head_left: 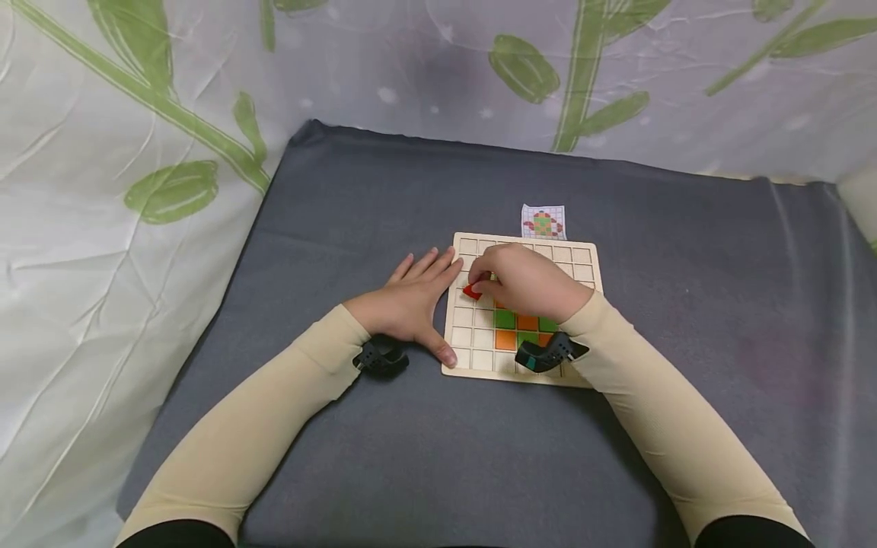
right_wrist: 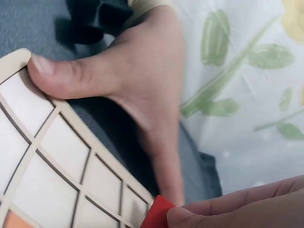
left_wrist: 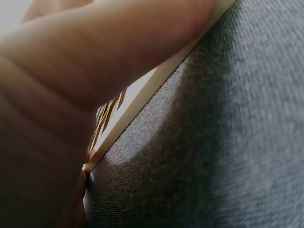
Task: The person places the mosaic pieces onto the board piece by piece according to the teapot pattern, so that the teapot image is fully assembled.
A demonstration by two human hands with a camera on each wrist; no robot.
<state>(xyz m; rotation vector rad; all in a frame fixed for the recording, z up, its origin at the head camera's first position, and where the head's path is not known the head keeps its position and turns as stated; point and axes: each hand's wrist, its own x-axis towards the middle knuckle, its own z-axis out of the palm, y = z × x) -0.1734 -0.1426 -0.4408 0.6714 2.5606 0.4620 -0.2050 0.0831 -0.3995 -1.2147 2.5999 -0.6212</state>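
A pale wooden grid board (head_left: 483,360) lies on the grey cloth, with green and orange square tiles (head_left: 505,339) set in some of its cells. My right hand (head_left: 530,280) reaches over the board and pinches a red tile (head_left: 471,291) between thumb and fingertips, above cells near the left side. That red tile (right_wrist: 156,213) also shows at the bottom of the right wrist view. With fingers spread, my left hand (head_left: 414,306) rests against the board's left edge, its thumb on the lower left corner. Part of the grid is hidden under my right hand and wrist.
A small printed card (head_left: 543,222) with a coloured grid pattern lies just behind the board. Grey cloth (head_left: 384,472) covers the table. A white curtain with green leaves (head_left: 438,84) hangs behind and at the left. Black wrist bands (head_left: 548,354) sit at both wrists.
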